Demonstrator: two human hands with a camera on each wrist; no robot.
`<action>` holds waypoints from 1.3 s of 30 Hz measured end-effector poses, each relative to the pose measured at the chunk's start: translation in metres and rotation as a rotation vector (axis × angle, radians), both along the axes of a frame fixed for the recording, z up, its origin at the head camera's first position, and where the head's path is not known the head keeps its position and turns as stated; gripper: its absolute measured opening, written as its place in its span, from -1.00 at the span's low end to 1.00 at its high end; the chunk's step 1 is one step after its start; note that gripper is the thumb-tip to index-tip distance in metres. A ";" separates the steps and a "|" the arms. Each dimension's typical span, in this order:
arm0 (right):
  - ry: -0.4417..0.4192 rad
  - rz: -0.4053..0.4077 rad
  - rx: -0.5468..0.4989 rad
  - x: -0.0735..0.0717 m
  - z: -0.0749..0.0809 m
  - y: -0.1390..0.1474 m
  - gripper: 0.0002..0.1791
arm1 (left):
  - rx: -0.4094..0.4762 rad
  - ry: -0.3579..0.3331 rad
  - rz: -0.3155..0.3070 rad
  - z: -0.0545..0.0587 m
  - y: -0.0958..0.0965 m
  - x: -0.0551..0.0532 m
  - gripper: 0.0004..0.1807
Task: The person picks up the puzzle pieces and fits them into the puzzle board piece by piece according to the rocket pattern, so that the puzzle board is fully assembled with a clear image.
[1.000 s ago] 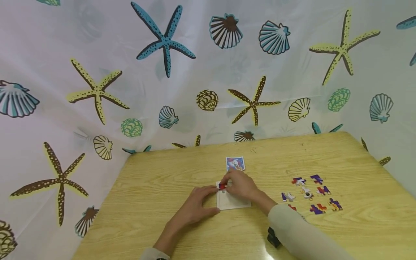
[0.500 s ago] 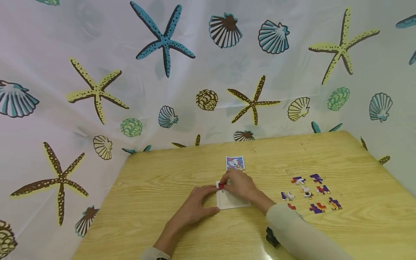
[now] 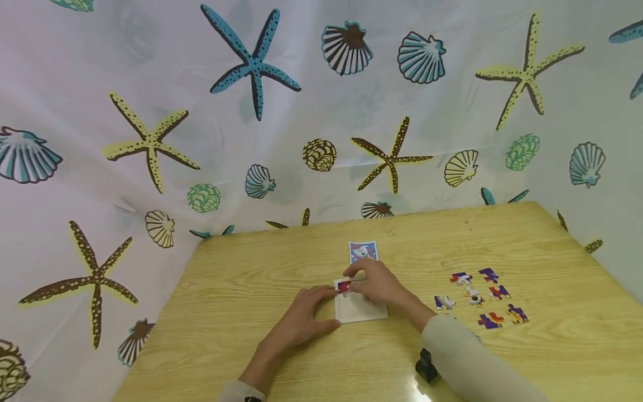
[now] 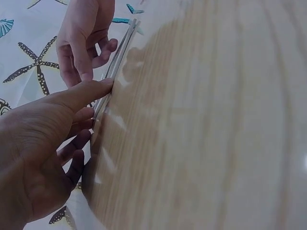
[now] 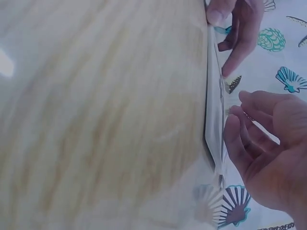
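Observation:
A white square puzzle tray [image 3: 363, 314] lies flat on the table. In its far left corner sits a red and purple jigsaw piece [image 3: 344, 286]. My left hand [image 3: 303, 319] rests at the tray's left side, its fingers and thumb touching the edge; the left wrist view shows this hand [image 4: 41, 139] against the thin tray edge [image 4: 116, 62]. Over the tray hovers my right hand [image 3: 378, 283], fingers loosely bent and thumb beside the piece. Nothing is held between the fingertips of this hand [image 5: 271, 148] in the right wrist view.
Several loose jigsaw pieces [image 3: 474, 297] lie to the right of the tray. Just beyond it is a small picture card [image 3: 363, 250] of a white character. A black object [image 3: 426, 366] stands near the right sleeve. A shell-print curtain [image 3: 281, 139] surrounds the wooden table [image 3: 241, 279].
My right fingers have let go of the red and purple piece, and the hand has shifted slightly right, uncovering it. My left hand has stayed at the tray's edge.

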State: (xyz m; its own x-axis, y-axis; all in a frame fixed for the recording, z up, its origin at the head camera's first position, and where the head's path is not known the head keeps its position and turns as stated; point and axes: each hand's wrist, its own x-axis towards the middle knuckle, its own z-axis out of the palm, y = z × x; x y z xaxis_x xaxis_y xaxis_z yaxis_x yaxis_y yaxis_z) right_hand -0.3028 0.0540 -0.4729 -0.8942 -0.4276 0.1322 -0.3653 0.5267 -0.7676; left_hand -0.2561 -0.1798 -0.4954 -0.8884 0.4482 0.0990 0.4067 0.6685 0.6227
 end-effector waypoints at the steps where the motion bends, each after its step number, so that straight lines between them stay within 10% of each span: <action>1: -0.029 0.010 -0.030 0.000 0.000 0.003 -0.70 | -0.001 -0.008 0.003 0.000 0.001 0.000 -0.29; 12: -0.231 0.092 -0.113 0.005 0.005 0.025 -0.52 | -0.017 -0.045 0.022 -0.001 0.003 -0.002 -0.29; 39: -0.232 0.067 -0.146 0.008 0.013 0.086 -0.49 | -0.047 -0.047 -0.001 0.001 0.001 -0.004 -0.29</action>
